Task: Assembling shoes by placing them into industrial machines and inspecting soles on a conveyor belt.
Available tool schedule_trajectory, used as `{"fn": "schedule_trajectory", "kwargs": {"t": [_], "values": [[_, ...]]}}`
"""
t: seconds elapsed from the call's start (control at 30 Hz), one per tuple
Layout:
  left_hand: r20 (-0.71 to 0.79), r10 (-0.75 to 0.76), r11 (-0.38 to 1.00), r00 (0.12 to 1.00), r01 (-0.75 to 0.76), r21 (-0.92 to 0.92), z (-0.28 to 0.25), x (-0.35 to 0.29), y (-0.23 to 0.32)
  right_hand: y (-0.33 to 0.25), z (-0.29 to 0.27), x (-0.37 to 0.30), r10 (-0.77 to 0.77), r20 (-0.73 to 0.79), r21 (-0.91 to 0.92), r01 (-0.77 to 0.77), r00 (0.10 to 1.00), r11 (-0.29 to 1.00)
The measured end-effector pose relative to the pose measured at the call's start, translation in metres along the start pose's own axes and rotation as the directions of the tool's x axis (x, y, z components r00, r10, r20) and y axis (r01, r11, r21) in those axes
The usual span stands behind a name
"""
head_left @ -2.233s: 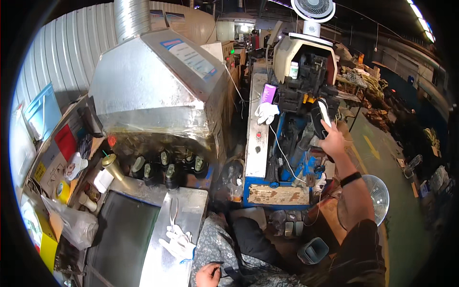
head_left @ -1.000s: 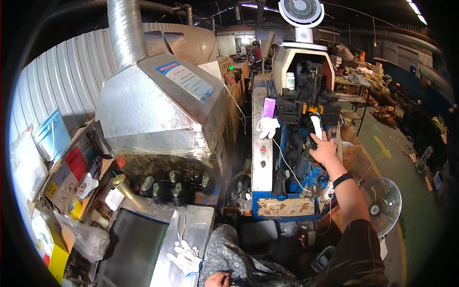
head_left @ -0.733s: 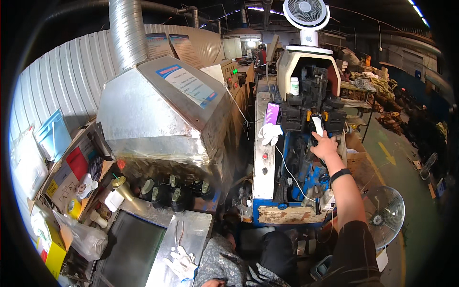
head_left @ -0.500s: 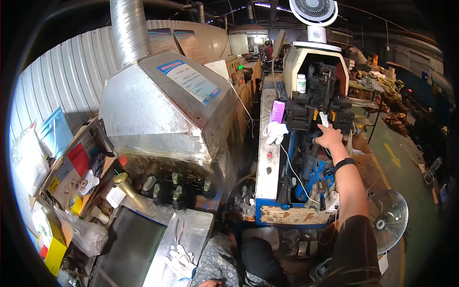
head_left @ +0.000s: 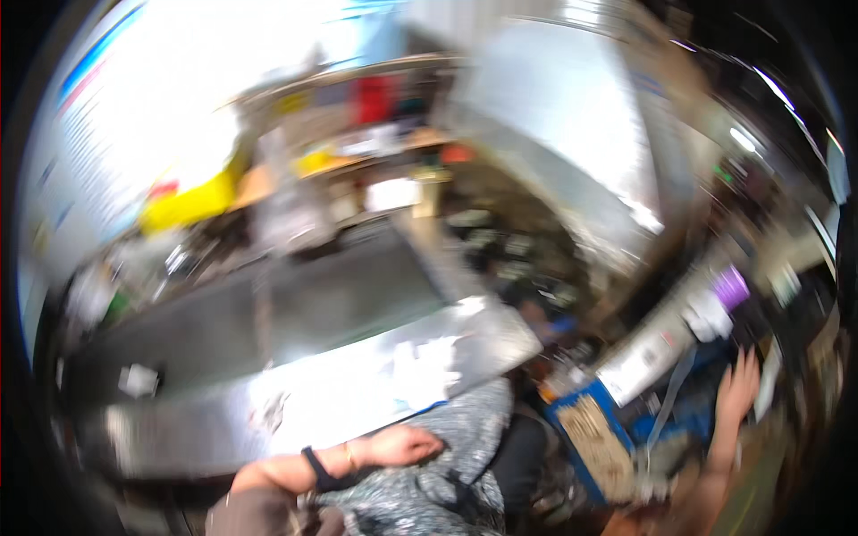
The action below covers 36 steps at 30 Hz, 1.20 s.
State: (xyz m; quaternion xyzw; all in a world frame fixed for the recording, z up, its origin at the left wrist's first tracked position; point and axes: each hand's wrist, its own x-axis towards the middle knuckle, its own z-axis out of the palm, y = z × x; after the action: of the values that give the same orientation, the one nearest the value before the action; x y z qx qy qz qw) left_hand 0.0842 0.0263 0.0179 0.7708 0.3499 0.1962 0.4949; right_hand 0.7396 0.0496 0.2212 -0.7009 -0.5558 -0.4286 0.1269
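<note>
The view is smeared by motion. My left hand (head_left: pixel 407 444) rests on my patterned lap cloth (head_left: pixel 474 429), its fingers curled in and nothing seen in them. Out to the right, my right hand (head_left: pixel 738 384) has its fingers stretched apart over the blue machine (head_left: pixel 681 413), with nothing visible in it. A white glove (head_left: pixel 706 319) and a purple card or box (head_left: pixel 730 286) lie on the machine's pale side panel (head_left: pixel 639 371), close to the right hand. Pale gloves (head_left: pixel 424 371) lie blurred on the shiny metal tabletop (head_left: pixel 322 393) beyond my left hand.
A dark conveyor-like surface (head_left: pixel 349 281) runs behind the metal tabletop. A metal hood (head_left: pixel 554 116) stands at the back, with dark rounded objects (head_left: pixel 509 255) below it. The cluttered shelf has a red panel (head_left: pixel 373 98) and a gold-coloured cup (head_left: pixel 429 192).
The view has swung left, bringing the metal tabletop and my left forearm into sight. My right hand has drawn away from the machine's far part and its fingers are spread.
</note>
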Motion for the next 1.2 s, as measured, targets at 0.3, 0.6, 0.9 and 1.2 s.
{"fn": "schedule_trajectory", "kwargs": {"t": [0.3, 0.6, 0.9, 1.2], "values": [[-0.939, -0.106, 0.583, 0.328, 0.785, 0.209, -0.122, -0.205, -0.09, -0.355, -0.051, -0.255, -0.213, 0.812, 0.364, -0.185, 0.543, 0.913], [-0.681, -0.283, 0.478, -0.676, 0.516, -0.711, -0.231, -0.432, -0.195, -0.362, -0.052, -0.24, -0.325, 0.686, 0.557, -0.183, 0.65, 0.81], [-0.632, -0.305, 0.553, -0.712, 0.408, -0.726, -0.301, -0.56, -0.25, -0.36, -0.059, -0.238, -0.254, 0.714, 0.364, -0.035, 0.652, 0.931], [-0.497, -0.458, 0.619, -0.737, 0.137, -0.774, -0.323, -0.554, -0.284, -0.331, -0.044, -0.267, -0.165, 0.763, 0.293, -0.106, 0.625, 0.95]]}}
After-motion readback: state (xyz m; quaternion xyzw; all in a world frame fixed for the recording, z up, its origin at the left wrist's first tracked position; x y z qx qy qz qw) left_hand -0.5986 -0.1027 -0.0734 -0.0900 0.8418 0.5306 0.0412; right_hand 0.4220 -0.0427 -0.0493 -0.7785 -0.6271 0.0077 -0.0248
